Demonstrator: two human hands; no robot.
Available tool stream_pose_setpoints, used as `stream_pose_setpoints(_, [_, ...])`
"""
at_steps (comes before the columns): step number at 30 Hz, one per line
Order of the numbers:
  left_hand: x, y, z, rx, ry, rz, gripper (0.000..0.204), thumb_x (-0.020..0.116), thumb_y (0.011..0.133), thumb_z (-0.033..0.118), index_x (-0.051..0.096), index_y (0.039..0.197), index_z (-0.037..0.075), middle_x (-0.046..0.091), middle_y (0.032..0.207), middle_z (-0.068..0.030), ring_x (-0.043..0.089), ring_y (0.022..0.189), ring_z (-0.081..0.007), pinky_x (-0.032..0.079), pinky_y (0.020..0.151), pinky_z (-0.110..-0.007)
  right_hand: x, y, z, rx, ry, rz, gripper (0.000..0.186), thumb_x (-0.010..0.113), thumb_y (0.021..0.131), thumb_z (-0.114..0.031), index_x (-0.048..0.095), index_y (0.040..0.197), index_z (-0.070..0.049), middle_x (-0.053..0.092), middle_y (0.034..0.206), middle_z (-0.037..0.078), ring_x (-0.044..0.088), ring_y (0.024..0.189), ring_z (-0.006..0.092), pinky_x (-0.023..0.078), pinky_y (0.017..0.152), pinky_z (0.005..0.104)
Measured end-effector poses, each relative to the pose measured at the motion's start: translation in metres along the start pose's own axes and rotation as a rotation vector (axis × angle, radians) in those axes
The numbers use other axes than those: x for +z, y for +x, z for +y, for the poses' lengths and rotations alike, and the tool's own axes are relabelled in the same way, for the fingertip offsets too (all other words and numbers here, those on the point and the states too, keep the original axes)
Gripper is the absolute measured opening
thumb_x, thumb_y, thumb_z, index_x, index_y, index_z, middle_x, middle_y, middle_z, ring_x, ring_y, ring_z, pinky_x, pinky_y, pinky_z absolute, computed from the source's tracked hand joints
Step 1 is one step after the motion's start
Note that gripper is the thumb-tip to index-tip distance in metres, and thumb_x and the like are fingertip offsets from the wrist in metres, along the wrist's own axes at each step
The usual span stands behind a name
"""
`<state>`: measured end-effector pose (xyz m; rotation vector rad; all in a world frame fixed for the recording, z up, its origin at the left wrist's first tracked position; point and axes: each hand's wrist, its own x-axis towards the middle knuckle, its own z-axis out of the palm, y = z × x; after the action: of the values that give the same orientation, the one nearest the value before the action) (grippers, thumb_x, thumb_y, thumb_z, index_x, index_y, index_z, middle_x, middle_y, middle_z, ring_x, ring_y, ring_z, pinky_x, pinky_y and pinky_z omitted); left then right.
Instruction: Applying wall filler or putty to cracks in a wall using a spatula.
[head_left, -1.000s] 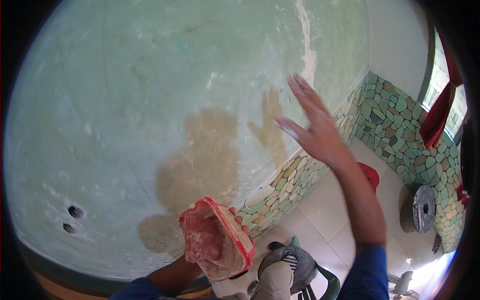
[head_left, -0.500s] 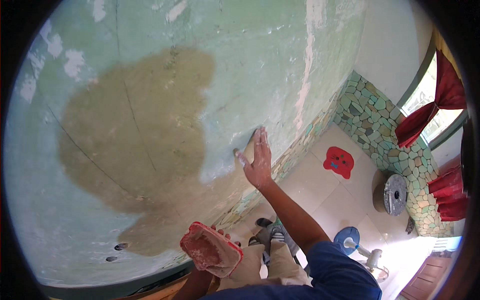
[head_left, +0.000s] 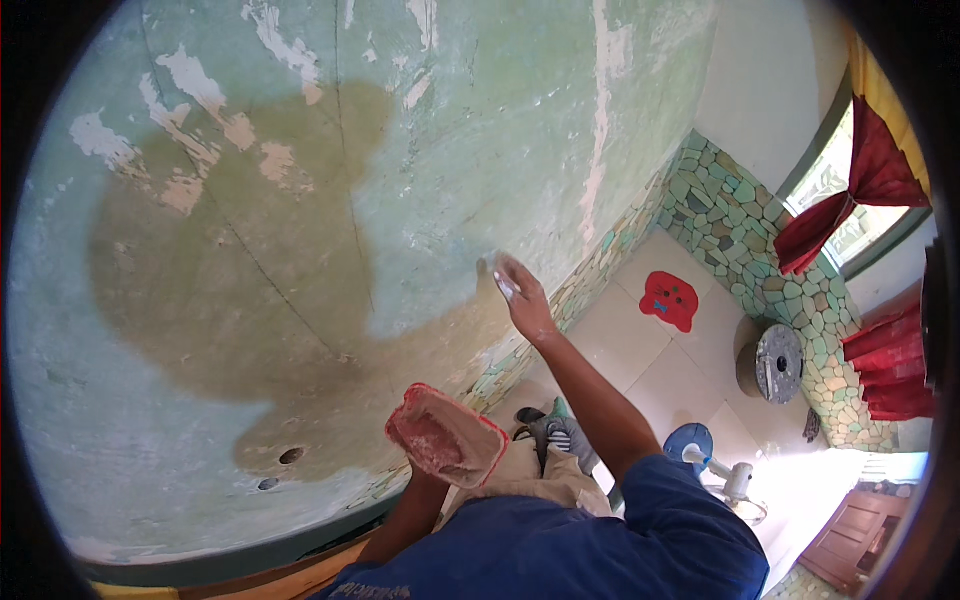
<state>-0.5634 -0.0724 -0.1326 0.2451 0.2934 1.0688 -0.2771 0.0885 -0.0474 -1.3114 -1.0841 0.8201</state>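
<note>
A plastic tub [head_left: 478,428] with a red rim sits tilted in my left hand [head_left: 420,474] at waist height, close to the wall. Whitish-pink residue coats its inside. The tub hides most of my left fingers, which grip it from beneath. Ahead and to the right, my right hand [head_left: 524,305] is raised near the green plastered wall [head_left: 450,190]. Its fingers are stretched out, a little blurred, with white smears on the thumb side. I see no tool in it. Whether the fingertips touch the wall, I cannot tell. Pale patches and thin cracks mark the plaster.
A strip of stone cladding [head_left: 740,220] runs along the wall's base. On the tiled floor lie a red animal-shaped mat [head_left: 669,301] and a round drum-like object [head_left: 779,364]. A blue-based stand fan [head_left: 689,441] is near my right side. Red curtains [head_left: 880,185] frame the window.
My right hand has turned from lying flat toward the wall to a more edge-on pose. The tub has shifted slightly right and up. The view has moved, showing more pale patches at upper left.
</note>
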Motion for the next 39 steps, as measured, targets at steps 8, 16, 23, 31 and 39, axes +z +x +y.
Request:
stream_pose_setpoints(8, [0.136,0.07,-0.005,0.114,0.546,0.096,0.039,0.05,0.097,0.044,0.056,0.117,0.012,0.063,0.113,-0.0083,0.062,0.102,-0.0241,0.051,0.09,-0.041,-0.085,-0.106,-0.135,0.073,-0.111,-0.385,0.037,0.072,0.088,-0.023,0.064,0.117,-0.002,0.059,0.083,0.004,0.055,0.072,0.012,0.046,0.066,0.0305])
stream_pose_setpoints(16, [0.167,0.092,-0.011,0.039,0.315,-0.081,0.039,0.041,0.098,0.039,0.06,0.113,0.009,0.065,0.11,-0.0095,0.064,0.102,-0.0241,0.053,0.089,-0.043,-0.073,-0.14,-0.164,-0.281,-0.47,-0.295,0.032,0.074,0.077,-0.014,0.066,0.106,-0.003,0.055,0.078,0.013,0.058,0.072,0.0305,0.048,0.064,0.039])
stream_pose_setpoints(23, [0.182,0.086,-0.008,-0.216,-0.077,-0.153,0.068,0.037,0.091,0.063,0.055,0.129,0.009,0.061,0.126,-0.0149,0.058,0.116,-0.033,0.045,0.101,-0.048,-0.067,-0.15,-0.171,-0.282,-0.574,-0.153,0.014,0.067,0.077,-0.007,0.062,0.089,0.0,0.058,0.081,0.015,0.061,0.078,0.0358,0.049,0.067,0.0431])
stream_pose_setpoints(31, [0.185,0.078,-0.007,-0.22,-0.063,-0.188,0.062,0.038,0.095,0.059,0.055,0.131,0.012,0.059,0.13,-0.0125,0.056,0.119,-0.0316,0.044,0.102,-0.049,-0.06,-0.157,-0.211,-0.385,-0.603,-0.187,0.031,0.074,0.082,-0.026,0.068,0.101,-0.003,0.066,0.091,0.015,0.064,0.079,0.0351,0.051,0.067,0.0407])
stream_pose_setpoints(39, [0.184,0.069,-0.002,-0.288,-0.05,-0.075,0.071,0.032,0.092,0.065,0.051,0.136,0.013,0.055,0.136,-0.0127,0.051,0.125,-0.0352,0.038,0.107,-0.052,-0.053,-0.147,-0.215,-0.095,-0.739,-0.354,0.022,0.068,0.082,-0.019,0.066,0.095,-0.001,0.066,0.083,0.021,0.064,0.075,0.0367,0.051,0.068,0.0434])
